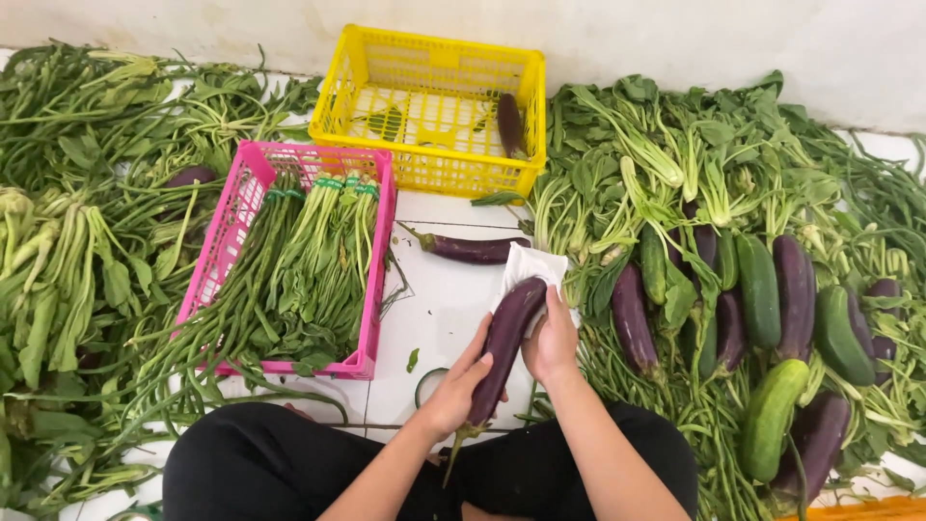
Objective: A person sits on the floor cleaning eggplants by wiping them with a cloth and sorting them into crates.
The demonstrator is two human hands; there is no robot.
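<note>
Now the left hand (455,388) grips the eggplant (503,338) near its stem, steadying it while right hand (550,340) fingers press a white cloth (529,262) against it

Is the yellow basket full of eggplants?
No, the yellow basket holds just one eggplant and a few leaf scraps on its mostly bare floor.
</note>
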